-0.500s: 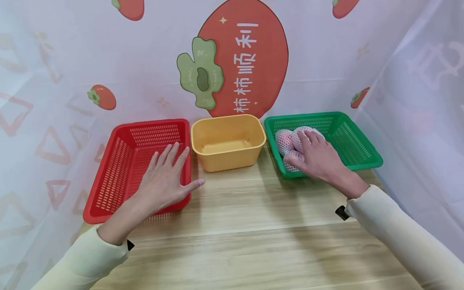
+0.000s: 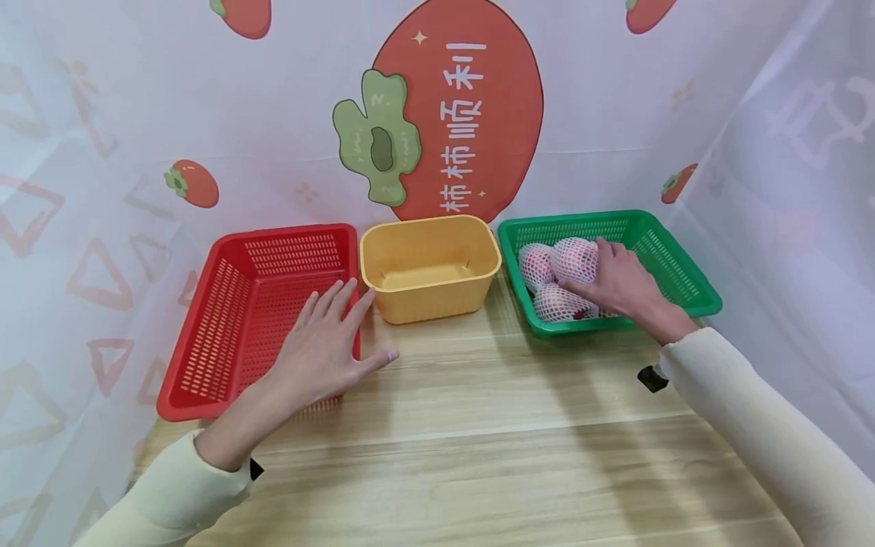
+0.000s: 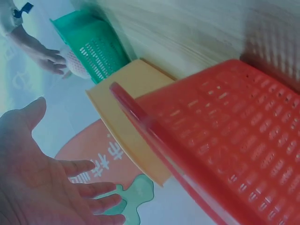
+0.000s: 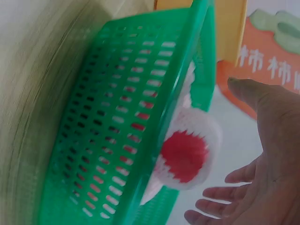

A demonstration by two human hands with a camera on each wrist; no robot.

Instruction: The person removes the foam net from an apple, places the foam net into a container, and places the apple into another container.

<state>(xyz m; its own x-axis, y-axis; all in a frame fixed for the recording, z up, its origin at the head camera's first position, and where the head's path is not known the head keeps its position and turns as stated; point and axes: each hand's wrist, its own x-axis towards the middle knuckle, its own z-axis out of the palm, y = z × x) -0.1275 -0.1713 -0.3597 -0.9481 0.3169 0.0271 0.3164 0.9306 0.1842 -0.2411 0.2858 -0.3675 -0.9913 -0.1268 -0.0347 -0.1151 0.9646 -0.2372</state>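
Note:
My right hand (image 2: 627, 285), fingers spread, hovers over the green basket (image 2: 673, 262). Below and beside it sit several round fruits (image 2: 574, 260) in white foam net sleeves, gathered at the basket's left side. In the right wrist view, red skin shows at the open end of one sleeved fruit (image 4: 185, 156), apart from the loosely spread fingers (image 4: 229, 193). With fingers stretched and thumb out, my left hand (image 2: 317, 351) holds nothing above the front right edge of the red basket (image 2: 235, 292). The left wrist view shows that palm (image 3: 40, 183) facing the baskets' side.
Between the two baskets stands a yellow bin (image 2: 434, 300) with nothing in it. All three containers line the back of the wooden table (image 2: 465, 456). Behind them hangs a white cloth backdrop (image 2: 588, 114) with persimmon prints, and cloth also closes off both sides.
My right hand has shifted right and lifted off the fruits, so more of them show. My left hand has drifted slightly right, its thumb farther past the red basket's edge.

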